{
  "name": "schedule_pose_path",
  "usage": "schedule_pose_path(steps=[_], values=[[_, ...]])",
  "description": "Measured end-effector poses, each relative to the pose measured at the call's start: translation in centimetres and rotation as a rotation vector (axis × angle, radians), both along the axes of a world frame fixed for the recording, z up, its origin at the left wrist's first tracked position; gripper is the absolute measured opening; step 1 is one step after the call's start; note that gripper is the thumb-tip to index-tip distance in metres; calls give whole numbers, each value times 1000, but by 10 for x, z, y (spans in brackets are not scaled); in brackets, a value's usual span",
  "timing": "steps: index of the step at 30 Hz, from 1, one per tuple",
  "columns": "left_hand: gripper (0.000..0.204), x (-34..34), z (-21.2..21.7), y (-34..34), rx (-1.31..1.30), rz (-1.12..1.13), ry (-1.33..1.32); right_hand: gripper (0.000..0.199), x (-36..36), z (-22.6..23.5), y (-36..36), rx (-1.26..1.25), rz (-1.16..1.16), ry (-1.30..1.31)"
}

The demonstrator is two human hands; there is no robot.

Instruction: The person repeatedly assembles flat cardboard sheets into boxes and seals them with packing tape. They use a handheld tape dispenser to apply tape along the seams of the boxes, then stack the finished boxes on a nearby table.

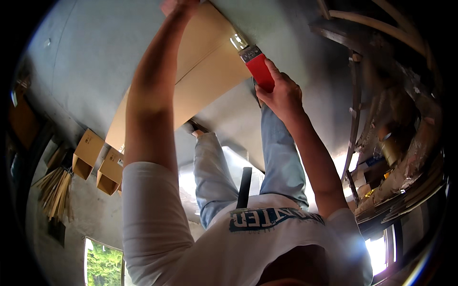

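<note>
The red-bodied tool (260, 71), perhaps a tape dispenser, is at the right edge of a large cardboard panel (207, 35), its shiny tip close to where the panel's seam reaches that edge; contact cannot be told. Its long axis slants from the right hand (282, 93) forward and slightly left, so the tip points away from the body, crossing the line of the seam.

The right fingers are wrapped around the red body. The left hand (179, 6) is over the panel's far end, cut off by the view, so I cannot tell what its fingers do.

The step in hand seems to be working the seam's right end; the next move probably calls for a steady panel and a controlled tip along that line. Beyond the panel's near-left end are two open cardboard boxes (88, 150) and a bundle of sticks (55, 190).
</note>
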State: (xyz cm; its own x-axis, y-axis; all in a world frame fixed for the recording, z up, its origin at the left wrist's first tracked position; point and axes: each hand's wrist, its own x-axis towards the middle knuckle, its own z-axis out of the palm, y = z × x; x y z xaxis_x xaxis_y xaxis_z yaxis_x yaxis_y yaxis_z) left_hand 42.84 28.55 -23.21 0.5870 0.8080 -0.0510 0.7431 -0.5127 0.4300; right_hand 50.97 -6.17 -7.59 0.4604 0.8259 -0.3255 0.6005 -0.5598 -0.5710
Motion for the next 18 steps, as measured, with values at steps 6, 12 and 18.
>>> schedule_pose_path(steps=[6,12,18], values=[[71,27,17,-11,-390,201,352,71,9,-13,-1,-94,-19,-8],[72,35,56,-127,315,-393,-153,71,6,-3,9,-171,14,-12],[67,20,31,-153,238,-625,-43,75,3,1,-65,-312,43,92]])
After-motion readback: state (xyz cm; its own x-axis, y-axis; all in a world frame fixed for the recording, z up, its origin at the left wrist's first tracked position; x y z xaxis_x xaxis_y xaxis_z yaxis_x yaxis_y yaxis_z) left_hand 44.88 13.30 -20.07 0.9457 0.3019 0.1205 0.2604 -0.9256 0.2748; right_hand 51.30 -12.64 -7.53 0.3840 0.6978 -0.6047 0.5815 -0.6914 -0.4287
